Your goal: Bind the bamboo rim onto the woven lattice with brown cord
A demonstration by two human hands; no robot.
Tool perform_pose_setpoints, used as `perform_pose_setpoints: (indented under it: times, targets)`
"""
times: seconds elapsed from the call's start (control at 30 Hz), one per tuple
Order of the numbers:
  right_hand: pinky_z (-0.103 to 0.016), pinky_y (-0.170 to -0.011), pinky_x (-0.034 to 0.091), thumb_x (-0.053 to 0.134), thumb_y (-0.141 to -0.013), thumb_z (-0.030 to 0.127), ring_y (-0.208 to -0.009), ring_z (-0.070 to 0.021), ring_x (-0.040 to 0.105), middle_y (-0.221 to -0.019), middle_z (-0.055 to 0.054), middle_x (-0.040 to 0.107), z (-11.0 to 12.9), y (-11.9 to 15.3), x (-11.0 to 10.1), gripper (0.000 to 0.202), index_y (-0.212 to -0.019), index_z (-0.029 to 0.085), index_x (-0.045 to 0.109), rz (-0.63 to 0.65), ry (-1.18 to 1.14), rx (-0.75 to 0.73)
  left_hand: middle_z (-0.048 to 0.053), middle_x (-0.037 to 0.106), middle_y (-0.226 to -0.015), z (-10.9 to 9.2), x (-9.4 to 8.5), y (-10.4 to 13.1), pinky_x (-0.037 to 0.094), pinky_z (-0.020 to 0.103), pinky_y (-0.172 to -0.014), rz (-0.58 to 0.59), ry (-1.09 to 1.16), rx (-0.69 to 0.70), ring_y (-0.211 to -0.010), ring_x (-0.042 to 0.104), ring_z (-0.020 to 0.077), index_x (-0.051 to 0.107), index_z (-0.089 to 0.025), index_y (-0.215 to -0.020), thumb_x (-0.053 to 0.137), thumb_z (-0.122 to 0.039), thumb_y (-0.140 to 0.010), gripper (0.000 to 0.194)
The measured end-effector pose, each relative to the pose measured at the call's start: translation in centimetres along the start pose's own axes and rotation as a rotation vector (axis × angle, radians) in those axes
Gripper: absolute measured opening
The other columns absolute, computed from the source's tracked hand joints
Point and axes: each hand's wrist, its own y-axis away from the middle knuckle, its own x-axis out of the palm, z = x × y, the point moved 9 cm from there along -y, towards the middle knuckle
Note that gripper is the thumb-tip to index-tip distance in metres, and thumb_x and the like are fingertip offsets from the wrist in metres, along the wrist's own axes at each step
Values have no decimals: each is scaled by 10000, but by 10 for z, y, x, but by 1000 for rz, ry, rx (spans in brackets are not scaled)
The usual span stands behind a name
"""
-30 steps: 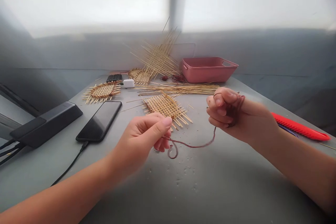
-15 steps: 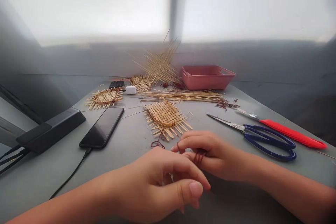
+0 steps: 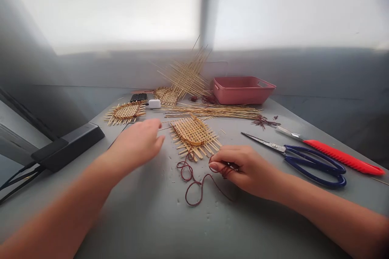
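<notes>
My right hand (image 3: 243,166) is closed, thumb against fingers, on a brown cord (image 3: 194,204). Loops of it wrap the fingers, and its slack curls over the table to the near edge of a small woven bamboo piece (image 3: 190,131) with a bent rim strip and loose strip ends. To the left of that piece, my left hand (image 3: 136,143) hovers over the phone (image 3: 126,127), hiding most of it. Its thumb stands apart from the fingers, and I see nothing held; the far fingers are hidden.
Blue-handled scissors (image 3: 316,166) and a red-handled knife (image 3: 343,156) lie to the right. Behind are bamboo strips (image 3: 212,111), a pink basket (image 3: 244,91), another woven piece (image 3: 126,111), a white case (image 3: 154,104) and a lattice of sticks (image 3: 187,75). A black box with cables (image 3: 68,145) stands left.
My left hand has moved from the near middle, beside the right hand, away to the far left over the phone. The right hand has closed on the cord, whose slack now shows on the table.
</notes>
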Motion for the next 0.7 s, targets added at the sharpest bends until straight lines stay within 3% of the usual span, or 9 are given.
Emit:
perform_pose_setpoints:
  times: [0.1, 0.17, 0.23, 0.33, 0.5, 0.7]
  targets:
    - [-232, -576, 386, 507, -958, 248, -591, -118, 494, -667, -17, 623, -3, 0, -4, 252, -768, 180, 658, -24, 10, 10, 199, 586, -1330, 43, -6, -4, 467, 449, -883, 64, -108, -169, -1180, 560, 378, 512, -147, -1197, 429, -491, -878, 476]
    - [-234, -570, 381, 508, -953, 242, -579, -117, 487, -656, -13, 621, -4, 1, -7, 251, -760, 179, 655, -41, 13, 13, 266, 587, -1294, 64, -4, -6, 481, 464, -835, 118, -115, -242, -1136, 575, 421, 490, -83, -1212, 468, -523, -838, 578]
    - [-236, -561, 372, 514, -948, 239, -565, -115, 474, -640, -7, 615, -4, 1, -11, 248, -751, 181, 652, -63, 21, 10, 281, 626, -1221, 79, 6, -7, 496, 438, -791, 189, -93, -294, -1060, 626, 403, 431, -43, -1283, 529, -511, -799, 681]
    - [-235, -556, 371, 525, -947, 248, -556, -113, 463, -627, -3, 608, -1, 2, -17, 253, -739, 183, 652, -101, 29, -5, 268, 630, -1229, 88, 20, -11, 503, 438, -798, 239, -47, -347, -1061, 638, 388, 384, -53, -1342, 541, -497, -785, 729]
    - [-229, -558, 378, 528, -952, 258, -559, -109, 470, -627, -4, 611, 8, 6, -22, 258, -743, 182, 658, -124, 16, -37, 297, 470, -1422, 90, 28, -16, 441, 535, -942, 169, -5, -392, -1269, 499, 456, 405, -91, -1354, 468, -533, -814, 701]
    - [-237, -561, 374, 530, -944, 254, -566, -114, 478, -610, -3, 601, 6, 6, -20, 255, -738, 178, 661, -129, 2, -36, 301, 504, -1393, 97, 31, -17, 428, 601, -929, 82, 68, -360, -1255, 487, 516, 453, -126, -1339, 545, -568, -767, 728]
